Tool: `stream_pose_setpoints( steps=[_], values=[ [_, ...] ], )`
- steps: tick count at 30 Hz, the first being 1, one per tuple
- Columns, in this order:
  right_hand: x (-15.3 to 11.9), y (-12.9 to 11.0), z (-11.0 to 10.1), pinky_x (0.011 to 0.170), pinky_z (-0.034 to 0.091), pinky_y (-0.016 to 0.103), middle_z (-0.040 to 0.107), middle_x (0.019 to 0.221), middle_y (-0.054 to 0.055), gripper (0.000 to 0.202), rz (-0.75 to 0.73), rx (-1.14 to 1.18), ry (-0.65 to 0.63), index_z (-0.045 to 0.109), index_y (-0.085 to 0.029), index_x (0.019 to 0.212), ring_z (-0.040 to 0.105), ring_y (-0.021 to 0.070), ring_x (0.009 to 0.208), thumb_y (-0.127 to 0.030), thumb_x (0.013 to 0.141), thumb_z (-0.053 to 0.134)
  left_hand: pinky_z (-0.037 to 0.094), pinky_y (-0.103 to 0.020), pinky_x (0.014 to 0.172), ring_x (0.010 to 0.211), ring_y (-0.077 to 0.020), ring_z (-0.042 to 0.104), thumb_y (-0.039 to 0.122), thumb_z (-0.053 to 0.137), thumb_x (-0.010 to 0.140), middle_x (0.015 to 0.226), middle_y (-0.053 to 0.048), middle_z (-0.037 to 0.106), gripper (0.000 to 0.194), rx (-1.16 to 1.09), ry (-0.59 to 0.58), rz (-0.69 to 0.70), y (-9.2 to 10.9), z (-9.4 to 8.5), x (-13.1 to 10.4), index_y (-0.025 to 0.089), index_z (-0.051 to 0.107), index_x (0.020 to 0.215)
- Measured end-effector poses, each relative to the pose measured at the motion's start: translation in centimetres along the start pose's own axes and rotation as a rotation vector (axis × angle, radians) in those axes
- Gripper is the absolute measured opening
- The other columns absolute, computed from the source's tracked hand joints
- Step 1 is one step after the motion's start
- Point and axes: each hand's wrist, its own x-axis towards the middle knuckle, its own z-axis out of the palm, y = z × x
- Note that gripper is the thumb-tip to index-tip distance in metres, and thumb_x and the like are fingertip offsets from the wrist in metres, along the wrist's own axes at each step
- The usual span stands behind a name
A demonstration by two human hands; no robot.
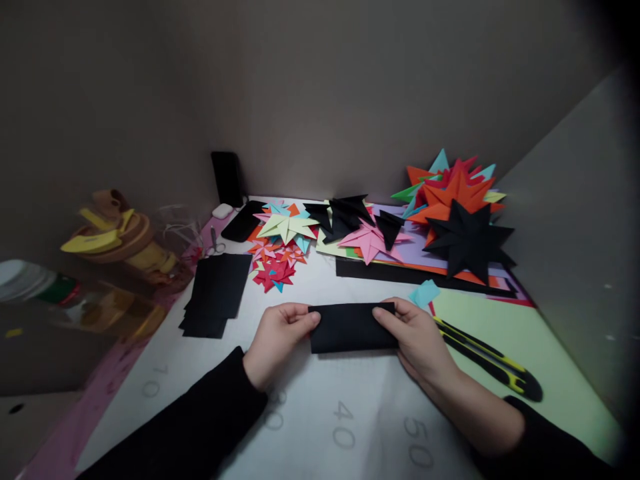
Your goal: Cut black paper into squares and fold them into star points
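Between my two hands is a black sheet of paper [354,329], a wide rectangle that looks folded, held a little above the white numbered mat [300,453]. My left hand [280,340] pinches its left edge, thumb on the near face. At the opposite end, my right hand [417,337] grips the upper right corner, with the fingers behind mostly hidden. Black paper sheets [217,293] lie stacked to the left. Just right of my right hand rests a yellow and black utility knife [490,357] on pale green paper [565,360].
Folded paper stars [287,227] in several colours lie at the back, with a black star [470,240] on the right-hand pile. On the left are a phone [245,221], small scissors [216,241], a brown cup [130,243] and a clear bottle [80,307]. Grey walls enclose the table.
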Motion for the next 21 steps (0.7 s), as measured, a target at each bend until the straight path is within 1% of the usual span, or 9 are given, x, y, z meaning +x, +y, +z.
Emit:
stream_pose_setpoints(
  steps=[4, 8, 15, 21],
  values=[
    [0.01, 0.12, -0.16, 0.062, 0.043, 0.026, 0.063, 0.068, 0.0, 0.021, -0.02, -0.038, 0.001, 0.066, -0.02, 0.074, 0.055, 0.0152, 0.065, -0.037, 0.068, 0.076, 0.025, -0.021, 0.051, 0.05, -0.0079, 0.039, 0.04, 0.073, 0.067, 0.054, 0.003, 0.048, 0.032, 0.023, -0.011, 0.002, 0.05, -0.08, 0.05, 0.014, 0.056, 0.06],
    [-0.04, 0.14, -0.23, 0.062, 0.043, 0.027, 0.064, 0.068, 0.001, 0.022, -0.032, -0.075, 0.012, 0.066, -0.02, 0.074, 0.056, 0.0167, 0.066, -0.039, 0.068, 0.075, 0.025, -0.022, 0.051, 0.05, -0.008, 0.039, 0.041, 0.072, 0.067, 0.053, 0.003, 0.048, 0.033, 0.032, -0.014, 0.006, 0.08, -0.12, 0.1, 0.014, 0.055, 0.057],
    [-0.18, -0.07, -0.08, 0.061, 0.043, 0.027, 0.063, 0.068, 0.001, 0.023, -0.021, -0.052, 0.001, 0.066, -0.019, 0.074, 0.055, 0.0155, 0.065, -0.038, 0.068, 0.076, 0.024, -0.022, 0.051, 0.05, -0.008, 0.038, 0.038, 0.07, 0.07, 0.053, 0.003, 0.047, 0.031, 0.035, -0.02, 0.001, -0.03, -0.11, 0.16, 0.014, 0.054, 0.058],
    [-0.2, 0.03, -0.12, 0.061, 0.043, 0.027, 0.062, 0.068, 0.001, 0.023, -0.023, -0.059, 0.005, 0.065, -0.019, 0.073, 0.054, 0.0157, 0.065, -0.038, 0.068, 0.076, 0.023, -0.022, 0.05, 0.049, -0.0081, 0.037, 0.04, 0.071, 0.068, 0.052, 0.003, 0.046, 0.033, 0.023, -0.015, 0.002, 0.0, -0.08, 0.21, 0.015, 0.053, 0.056]
  ],
)
